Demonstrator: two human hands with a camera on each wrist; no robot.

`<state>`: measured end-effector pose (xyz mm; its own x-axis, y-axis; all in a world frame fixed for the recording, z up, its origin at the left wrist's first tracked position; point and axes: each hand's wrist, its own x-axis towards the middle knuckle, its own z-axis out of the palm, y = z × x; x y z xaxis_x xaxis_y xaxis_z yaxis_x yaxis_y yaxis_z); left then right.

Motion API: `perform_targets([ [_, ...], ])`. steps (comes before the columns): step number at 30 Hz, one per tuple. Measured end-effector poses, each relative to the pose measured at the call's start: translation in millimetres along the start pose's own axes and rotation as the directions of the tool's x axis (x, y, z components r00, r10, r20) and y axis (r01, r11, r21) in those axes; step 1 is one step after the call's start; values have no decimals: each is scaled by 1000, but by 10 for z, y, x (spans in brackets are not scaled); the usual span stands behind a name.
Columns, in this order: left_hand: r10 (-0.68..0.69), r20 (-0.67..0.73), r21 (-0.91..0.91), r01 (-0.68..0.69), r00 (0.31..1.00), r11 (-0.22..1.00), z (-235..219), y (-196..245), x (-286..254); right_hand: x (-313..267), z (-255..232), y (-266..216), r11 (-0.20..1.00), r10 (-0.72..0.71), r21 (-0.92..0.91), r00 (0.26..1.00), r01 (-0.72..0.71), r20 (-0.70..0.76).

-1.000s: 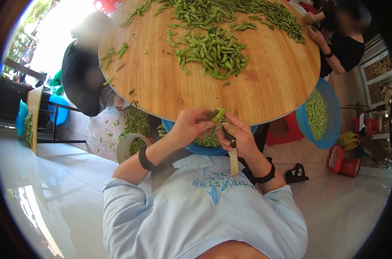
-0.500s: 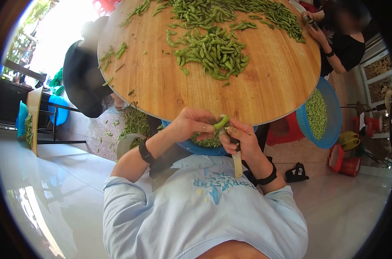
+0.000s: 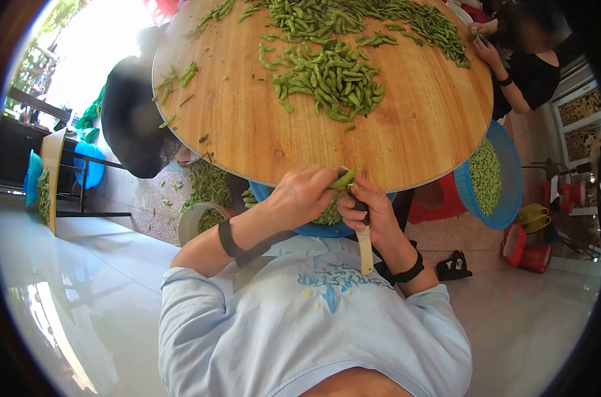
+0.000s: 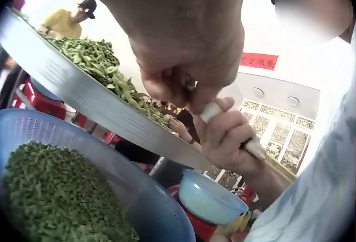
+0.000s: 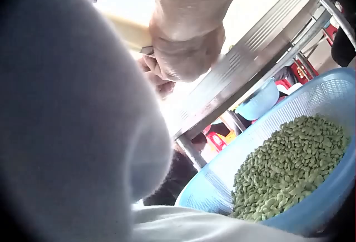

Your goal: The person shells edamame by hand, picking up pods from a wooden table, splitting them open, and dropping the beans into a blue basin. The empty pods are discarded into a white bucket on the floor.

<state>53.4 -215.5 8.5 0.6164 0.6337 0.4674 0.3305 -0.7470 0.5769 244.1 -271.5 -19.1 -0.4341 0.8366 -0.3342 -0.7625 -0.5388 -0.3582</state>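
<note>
In the head view my left hand [image 3: 304, 195] pinches a green edamame pod [image 3: 343, 178] close to the near table edge. My right hand [image 3: 373, 212] grips a slim tool with a long cream handle [image 3: 365, 253] and a dark part by the fingers; its working end is hidden. The two hands meet at the pod. From the left wrist, the right hand [image 4: 231, 139] shows curled round the pale handle [image 4: 256, 148]. A blue basket [image 4: 167, 203] of shelled green beans [image 4: 61, 197] stands below the hands.
Piles of edamame pods [image 3: 333, 79] lie on the round wooden table [image 3: 426, 132]. At the right is another blue basin [image 3: 505, 198] of beans beside a red stool [image 3: 433, 202]. A pale bucket [image 3: 189, 228] and loose pods are on the floor at left. Other people sit around the table.
My left hand has shifted right against the right hand, and its fingers now cover more of the pod, which has tipped flatter. The right hand still holds the tool.
</note>
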Motion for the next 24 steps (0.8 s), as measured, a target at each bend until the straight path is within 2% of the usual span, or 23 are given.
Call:
perform_targets([
  [1, 0, -5, 2, 0, 1000, 1000, 0, 31, -10, 2, 11, -5, 1000, 2, -4, 1000, -2, 3],
  [3, 10, 29, 166, -14, 1000, 986, 0, 94, -45, 0, 40, -4, 999, -3, -42, 1000, 3, 11],
  [4, 9, 30, 167, -14, 1000, 986, 11, 88, -44, -5, 42, 8, 999, -3, -41, 1000, 3, 12],
  [5, -116, -5, -72, 116, 993, 991, 37, 76, -41, -15, 39, 21, 998, -34, -55, 999, 35, 12],
  [6, -245, -10, -310, 230, 969, 922, 43, 92, -22, -24, 43, 31, 995, -66, -70, 998, 66, 12],
  [7, -244, -8, -310, 229, 970, 923, 30, 128, -4, -36, 74, 32, 995, -68, -69, 998, 68, 12],
  [8, -455, 135, -585, 442, 880, 680, 0, 184, 29, -57, 132, 18, 985, -108, -136, 994, 104, -17],
  [9, -578, 335, -749, 583, 744, 316, -22, 221, 59, -70, 165, 4, 969, -150, -203, 988, 139, -42],
  [10, -576, 335, -748, 582, 746, 319, -10, 189, 54, -68, 137, 7, 969, -153, -203, 987, 142, -41],
  [11, -566, 447, -776, 615, 693, 140, 10, 127, 30, -63, 84, 22, 870, -259, -430, 966, 242, 20],
  [12, -533, 555, -772, 634, 638, -44, 16, 88, 17, -64, 71, 27, 709, -343, -623, 934, 330, 103],
  [13, -533, 556, -772, 635, 638, -44, 6, 75, 17, -74, 80, 24, 709, -344, -623, 933, 330, 102],
  [15, -489, 641, -753, 607, 591, -254, -12, 62, 11, -95, 142, 24, 680, -373, -656, 925, 328, 75],
  [16, -490, 641, -753, 608, 591, -252, -4, 68, 10, -103, 128, 14, 680, -374, -655, 924, 330, 77],
  [18, -542, 572, -733, 680, 615, -1, 27, 100, -11, -118, 82, 3, 605, -365, -736, 927, 304, 83],
  [19, -541, 574, -731, 682, 614, -1, 34, 144, -12, -102, 67, 31, 606, -367, -735, 927, 305, 81],
  [21, -568, 389, -574, 673, 725, 466, 46, 255, -6, -63, 53, 93, 318, -581, -890, 809, 327, 89],
  [22, -569, 388, -574, 673, 725, 466, 66, 260, -28, -61, 84, 93, 318, -580, -890, 809, 327, 90],
  [24, -454, 202, -416, 495, 868, 762, 121, 253, -72, -68, 170, 52, 80, -652, -927, 723, 366, 229],
])
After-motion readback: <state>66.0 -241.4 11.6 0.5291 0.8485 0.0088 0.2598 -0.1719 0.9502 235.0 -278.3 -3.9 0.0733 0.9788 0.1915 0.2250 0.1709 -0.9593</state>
